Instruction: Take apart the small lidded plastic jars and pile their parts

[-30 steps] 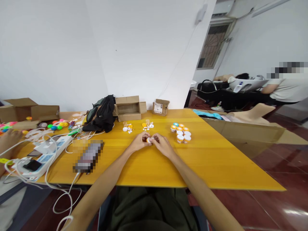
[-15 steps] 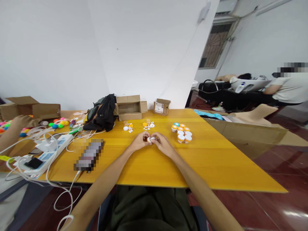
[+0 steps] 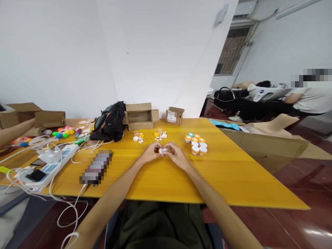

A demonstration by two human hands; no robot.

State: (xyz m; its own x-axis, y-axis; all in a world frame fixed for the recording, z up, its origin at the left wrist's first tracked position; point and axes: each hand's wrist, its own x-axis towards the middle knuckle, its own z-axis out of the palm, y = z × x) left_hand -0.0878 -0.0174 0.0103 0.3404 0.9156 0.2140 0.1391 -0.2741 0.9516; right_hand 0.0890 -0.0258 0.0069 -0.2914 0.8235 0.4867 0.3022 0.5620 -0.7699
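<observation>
My left hand (image 3: 149,155) and my right hand (image 3: 177,156) meet over the middle of the yellow table (image 3: 233,169). Both are closed around one small jar (image 3: 162,150) with a white and orange part showing between the fingers. Just to the right stands a cluster of small jars (image 3: 196,142) with white, orange and teal lids. Behind my hands lie loose white and orange lids and small clear cups (image 3: 158,135), with another such group (image 3: 137,137) further left.
Open cardboard boxes (image 3: 139,115) and a black bag (image 3: 112,122) sit at the table's back edge. A power strip (image 3: 49,166) with white cables, coloured balls (image 3: 61,133) and another person's forearm (image 3: 14,130) are at the left. A person sits at a desk far right.
My hands stay together on the small jar with only slight finger motion. The other person's hand at the left has pulled back toward the box.
</observation>
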